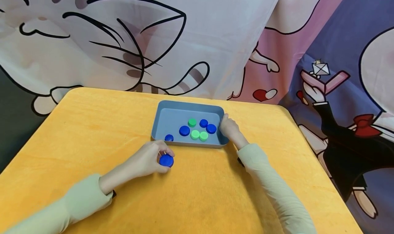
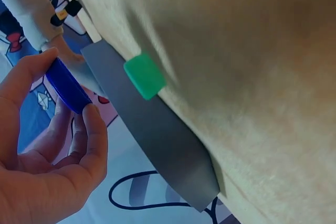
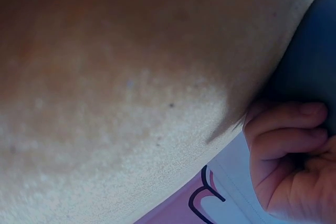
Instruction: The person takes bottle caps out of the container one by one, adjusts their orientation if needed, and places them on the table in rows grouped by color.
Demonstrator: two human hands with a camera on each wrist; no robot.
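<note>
Left fingers pinch a blue disc, just nearer the viewer than the blue-grey tray. Right fingers hold the tray's right end. Within the tray, one small blue disc lies just beyond the left fingers, by the near wall; two blue discs lie closest to the right fingers; another blue disc and three green discs lie between both sets of fingers. Pale sleeves extend back from the fingers over the yellow bench. Beyond the fingers, a cloth printed with a cartoon cat backs the bench.
</note>
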